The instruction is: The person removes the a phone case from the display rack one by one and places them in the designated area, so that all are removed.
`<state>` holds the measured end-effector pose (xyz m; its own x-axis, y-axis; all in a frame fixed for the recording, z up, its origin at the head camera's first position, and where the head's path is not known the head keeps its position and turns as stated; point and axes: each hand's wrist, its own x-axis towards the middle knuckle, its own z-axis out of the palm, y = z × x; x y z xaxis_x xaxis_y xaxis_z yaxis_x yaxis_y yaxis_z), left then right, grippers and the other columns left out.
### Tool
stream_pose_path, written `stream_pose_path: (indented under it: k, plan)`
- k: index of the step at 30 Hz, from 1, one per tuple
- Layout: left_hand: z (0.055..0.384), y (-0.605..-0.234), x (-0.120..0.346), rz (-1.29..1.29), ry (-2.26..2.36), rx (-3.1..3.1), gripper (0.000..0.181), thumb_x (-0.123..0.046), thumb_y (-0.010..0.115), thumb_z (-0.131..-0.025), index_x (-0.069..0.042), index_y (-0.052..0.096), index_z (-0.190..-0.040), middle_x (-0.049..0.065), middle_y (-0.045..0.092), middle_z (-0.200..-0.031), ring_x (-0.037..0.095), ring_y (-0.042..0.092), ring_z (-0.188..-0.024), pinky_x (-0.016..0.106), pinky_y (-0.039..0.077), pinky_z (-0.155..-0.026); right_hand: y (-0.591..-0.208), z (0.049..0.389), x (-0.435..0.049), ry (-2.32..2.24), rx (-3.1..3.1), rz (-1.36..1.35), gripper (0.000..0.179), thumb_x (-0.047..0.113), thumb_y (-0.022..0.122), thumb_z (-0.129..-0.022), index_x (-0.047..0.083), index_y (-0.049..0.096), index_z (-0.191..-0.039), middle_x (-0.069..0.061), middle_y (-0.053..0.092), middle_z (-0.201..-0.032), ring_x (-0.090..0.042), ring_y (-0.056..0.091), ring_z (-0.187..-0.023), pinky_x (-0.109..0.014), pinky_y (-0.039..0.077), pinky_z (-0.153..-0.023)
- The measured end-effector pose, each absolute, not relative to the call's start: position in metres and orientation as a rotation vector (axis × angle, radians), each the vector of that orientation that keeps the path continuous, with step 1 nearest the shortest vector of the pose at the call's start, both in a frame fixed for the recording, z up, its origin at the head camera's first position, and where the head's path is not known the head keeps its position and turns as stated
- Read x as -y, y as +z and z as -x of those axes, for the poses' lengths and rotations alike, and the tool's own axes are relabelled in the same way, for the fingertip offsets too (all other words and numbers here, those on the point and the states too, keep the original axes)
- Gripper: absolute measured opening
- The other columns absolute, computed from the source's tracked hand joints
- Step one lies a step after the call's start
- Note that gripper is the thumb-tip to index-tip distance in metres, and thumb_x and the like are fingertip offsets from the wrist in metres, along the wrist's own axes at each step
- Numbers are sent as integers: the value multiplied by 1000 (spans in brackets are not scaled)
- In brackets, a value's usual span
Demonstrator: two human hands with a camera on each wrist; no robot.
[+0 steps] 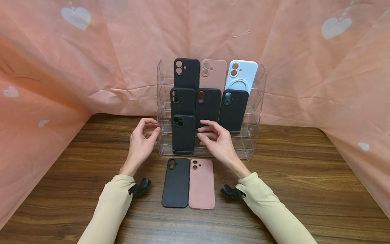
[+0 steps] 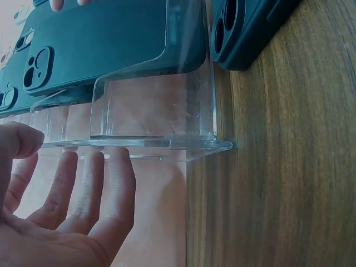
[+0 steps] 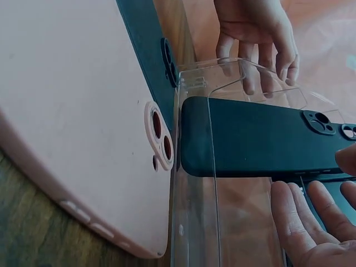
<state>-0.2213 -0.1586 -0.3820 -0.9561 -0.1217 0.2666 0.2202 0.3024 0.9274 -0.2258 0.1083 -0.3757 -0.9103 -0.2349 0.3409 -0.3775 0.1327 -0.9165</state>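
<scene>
A clear acrylic tiered stand [image 1: 258, 118] holds several phone cases. My left hand [image 1: 141, 137] is at its left side, with loosely bent fingertips at the clear side panel in the left wrist view. A black phone case [image 1: 183, 135] leans upright in the lowest filled tier. Just right of that case is my right hand [image 1: 220, 139], fingers loosely bent and holding nothing; in the right wrist view its fingers [image 3: 289, 211] appear apart from the case. Flat on the table before the stand lie a black case [image 1: 175, 184] and a pink case [image 1: 201, 186], side by side.
Higher up stand a row of black cases [image 1: 208, 105] and a back row with a black case [image 1: 187, 74], a pink case [image 1: 217, 74] and a white ringed case [image 1: 248, 73]. Pink heart-printed cloth [image 1: 137, 51] surrounds the wooden table [image 1: 298, 169].
</scene>
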Motion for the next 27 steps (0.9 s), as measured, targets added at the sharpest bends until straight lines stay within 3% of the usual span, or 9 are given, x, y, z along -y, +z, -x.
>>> stream_pose_path:
  k: [3,7,11,22,27]
  plan:
    - [221,-382,159,89,-1697,2292,27,-17,65,-100,-10,58,-124,13,68,-123,32,73,-104,38,66,-69,-375,226,-106,1907,2268,-623,47,-1,69,-94,9,59,-139,-22,69,-117,-40,72,-106,-49,65,-83]
    - [222,-383,159,96,-1701,2293,27,-17,65,-100,-10,57,-124,13,67,-124,32,73,-105,33,65,-67,-375,228,-103,1909,2271,-621,49,-1,69,-94,10,58,-140,-22,69,-116,-40,73,-104,-51,64,-83]
    - [222,-383,160,99,-1709,2286,27,-16,65,-99,-10,57,-124,13,67,-124,33,73,-105,36,66,-68,-374,229,-100,1899,2288,-609,50,0,70,-94,12,58,-140,-21,69,-115,-37,74,-103,-49,65,-82]
    - [221,-383,160,96,-1700,2291,27,-18,66,-99,-10,58,-124,13,68,-124,32,73,-104,45,66,-72,-373,230,-90,1718,2306,-587,46,5,73,-92,14,62,-136,-16,71,-110,-29,76,-98,-21,61,-73]
    - [222,-382,159,94,-1700,2292,27,-18,66,-100,-10,58,-124,12,68,-123,31,73,-104,44,66,-72,-373,230,-88,1682,2295,-573,45,6,73,-92,17,63,-135,-14,68,-111,-27,76,-98,-20,59,-71]
